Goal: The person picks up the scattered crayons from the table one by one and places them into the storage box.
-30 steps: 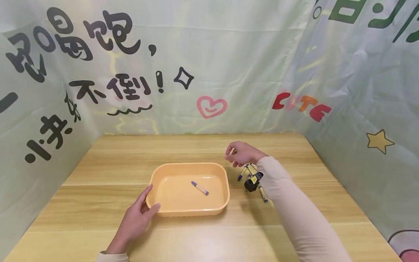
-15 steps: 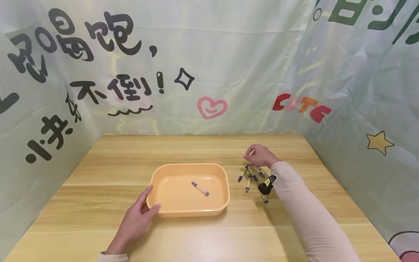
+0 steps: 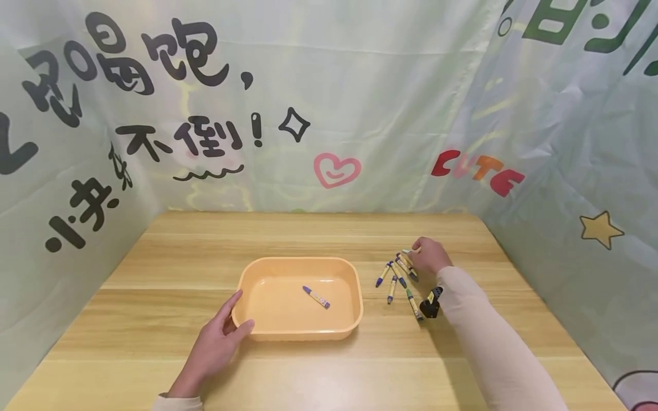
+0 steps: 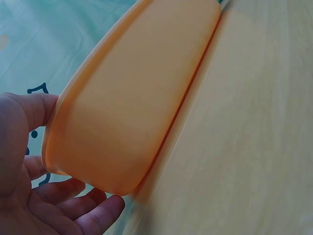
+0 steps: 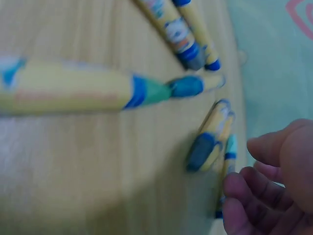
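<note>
A shallow peach plastic tray (image 3: 298,335) stands on the wooden table with one purple crayon (image 3: 316,297) inside. My left hand (image 3: 218,342) holds its near left corner, thumb and fingers spread along the rim and outer wall; the left wrist view shows these fingers (image 4: 100,215) against the wall. My right hand (image 3: 432,257) is low over the far side of a loose group of yellow-wrapped crayons (image 3: 398,274). In the right wrist view, its thumb and fingertips (image 5: 234,186) stand apart beside a teal-tipped crayon (image 5: 231,147); the fingertips overlap it, and contact is unclear.
A green-tipped crayon (image 3: 413,303) lies nearest the front of the group, beside the black wrist camera (image 3: 430,302). Printed cloth (image 3: 390,114) surrounds the wooden table (image 3: 308,377) at the back and both sides.
My right hand has moved right and toward me, from beside the tray's far right corner to the crayons, uncovering several of them. My left hand and the tray stay put.
</note>
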A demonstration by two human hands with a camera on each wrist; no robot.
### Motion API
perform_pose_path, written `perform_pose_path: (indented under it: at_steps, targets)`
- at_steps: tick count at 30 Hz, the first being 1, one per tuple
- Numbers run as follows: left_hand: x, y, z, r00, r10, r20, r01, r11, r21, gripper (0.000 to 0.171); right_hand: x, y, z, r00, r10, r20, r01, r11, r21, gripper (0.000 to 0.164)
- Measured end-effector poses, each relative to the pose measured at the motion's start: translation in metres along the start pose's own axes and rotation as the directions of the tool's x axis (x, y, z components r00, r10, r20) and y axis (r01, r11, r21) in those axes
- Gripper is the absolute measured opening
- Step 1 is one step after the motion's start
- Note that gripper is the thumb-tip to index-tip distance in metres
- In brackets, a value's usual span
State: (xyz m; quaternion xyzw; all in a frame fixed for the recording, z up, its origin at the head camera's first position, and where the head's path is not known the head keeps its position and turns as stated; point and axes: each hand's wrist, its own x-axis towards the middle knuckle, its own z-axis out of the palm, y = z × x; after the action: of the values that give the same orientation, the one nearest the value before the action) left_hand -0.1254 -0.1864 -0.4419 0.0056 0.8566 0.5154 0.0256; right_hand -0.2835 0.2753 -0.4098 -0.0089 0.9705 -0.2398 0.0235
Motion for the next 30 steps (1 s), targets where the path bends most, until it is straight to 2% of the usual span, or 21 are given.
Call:
perform_pose_path:
  at_steps: [6,10,17,24,30]
  targets:
    - [-0.001,0.0,0.001,0.999,-0.033,0.009,0.033,0.999,-0.006,0.071,-0.003,0.017,0.006,0.999,0.042,0.009,-0.042,0.998,-0.039,0.045]
    - [-0.001,-0.001,0.001,1.0,-0.026,0.009,0.026,1.0,-0.002,0.071,-0.003,0.023,0.009,0.999,0.031,0.006,-0.031,0.996,-0.082,0.038]
    - [0.001,0.001,0.0,1.0,-0.016,0.003,0.016,1.0,0.006,0.072,0.001,0.022,0.007,0.999,0.05,-0.012,-0.051,0.996,-0.078,0.023]
    - [-0.004,-0.001,0.0,1.0,-0.028,-0.006,0.028,0.999,0.017,0.072,-0.003,0.013,0.01,0.997,0.078,-0.022,-0.078,0.997,-0.012,0.021]
    - [-0.001,0.001,-0.001,1.0,-0.011,-0.003,0.011,1.0,0.012,0.072,-0.002,0.005,0.007,0.996,0.075,-0.057,-0.072,0.996,0.055,0.025]
